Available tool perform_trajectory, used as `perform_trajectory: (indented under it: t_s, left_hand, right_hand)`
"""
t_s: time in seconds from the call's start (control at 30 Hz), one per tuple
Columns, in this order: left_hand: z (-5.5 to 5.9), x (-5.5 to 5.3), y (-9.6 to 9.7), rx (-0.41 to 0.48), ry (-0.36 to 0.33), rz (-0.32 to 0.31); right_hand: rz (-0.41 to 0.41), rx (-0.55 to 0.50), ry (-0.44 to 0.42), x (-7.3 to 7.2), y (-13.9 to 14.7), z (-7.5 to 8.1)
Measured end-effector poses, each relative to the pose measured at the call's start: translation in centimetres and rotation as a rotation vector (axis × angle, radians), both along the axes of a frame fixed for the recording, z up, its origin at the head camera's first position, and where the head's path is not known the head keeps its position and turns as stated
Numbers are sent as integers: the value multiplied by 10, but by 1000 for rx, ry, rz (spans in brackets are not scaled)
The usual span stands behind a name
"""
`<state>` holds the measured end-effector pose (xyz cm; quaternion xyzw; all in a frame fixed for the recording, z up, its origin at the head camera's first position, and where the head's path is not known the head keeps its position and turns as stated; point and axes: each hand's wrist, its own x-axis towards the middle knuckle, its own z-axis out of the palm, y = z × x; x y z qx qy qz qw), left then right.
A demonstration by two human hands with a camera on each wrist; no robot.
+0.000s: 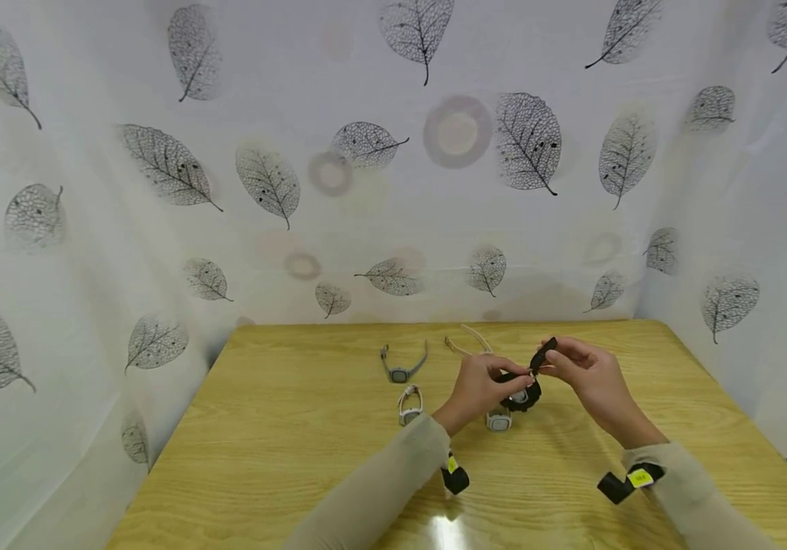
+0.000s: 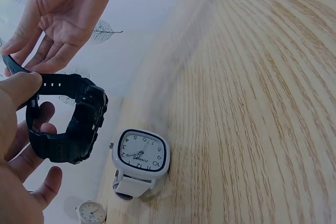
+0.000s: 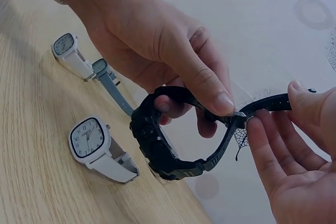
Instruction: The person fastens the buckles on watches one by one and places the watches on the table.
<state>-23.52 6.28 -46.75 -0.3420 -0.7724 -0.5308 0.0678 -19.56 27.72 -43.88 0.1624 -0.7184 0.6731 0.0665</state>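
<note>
A black wristwatch [image 1: 526,399] is held up above the table, its strap closed into a loop at a metal buckle. My left hand [image 1: 479,388] grips the strap near the buckle, the thumb pressing it in the right wrist view. My right hand [image 1: 593,382] pinches the long free end of the strap [image 3: 268,102] between thumb and fingers. Beneath the black watch, a white square-faced watch [image 2: 140,153] lies on the tabletop, touched by neither hand. The black watch's face is mostly hidden in the wrist views.
To the left on the wooden table [image 1: 263,428] lie a grey watch [image 1: 399,375] and another white watch [image 1: 410,415]. Behind the left hand, a watch with a pale strap [image 1: 477,340] is partly covered. A leaf-patterned curtain [image 1: 366,214] hangs along the table's back and sides.
</note>
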Motion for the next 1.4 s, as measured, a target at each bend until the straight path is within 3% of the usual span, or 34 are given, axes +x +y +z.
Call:
perform_trajectory:
  t_s: [0.33,0.67,0.87,1.07,1.4]
  left_hand:
    - [2,3,2,2,10,3]
    - [2,3,3,-4,1,1]
    - [2,2,4,-29,10,7]
    - [4,3,4,-53,29,13]
    - [1,5,1,-101,130,29]
  right_hand:
    - [81,-210,-18,2,0,2]
    - [103,-303,-63,2,0,0]
    - [95,-307,-69,3,0,0]
    - [87,-241,-46,3,-1,1]
    - [1,67,-27,-1,0,-3]
